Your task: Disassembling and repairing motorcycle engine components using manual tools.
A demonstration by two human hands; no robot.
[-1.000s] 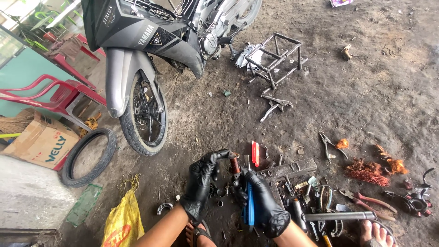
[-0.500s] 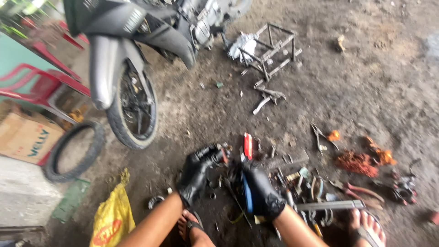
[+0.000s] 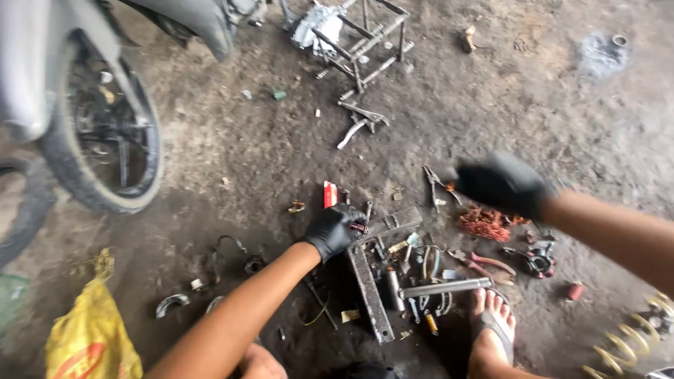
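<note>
Black gloves cover both hands of the person, who sits low over a dirt floor full of tools and parts. The left hand is down among the tools; its fingers are curled together and pinch a small dark red part, just beside the upper end of a flat metal bar that lies on the floor. A second short bar crosses near the top of the first one. The right hand is raised above the floor and blurred, so I cannot tell if its fingers are spread or closed, or whether they hold something. Under this hand lies a heap of copper wire, and pliers lie just to its left. A small red box stands near the left hand, on its far side. A grey metal tube lies near the person's foot in a sandal. Red-handled pliers are between the tube and the copper wire. At the far left stand a motorbike wheel and, lower, a yellow bag. A metal frame lies at the top, and a yellow spring is at the right edge.
</note>
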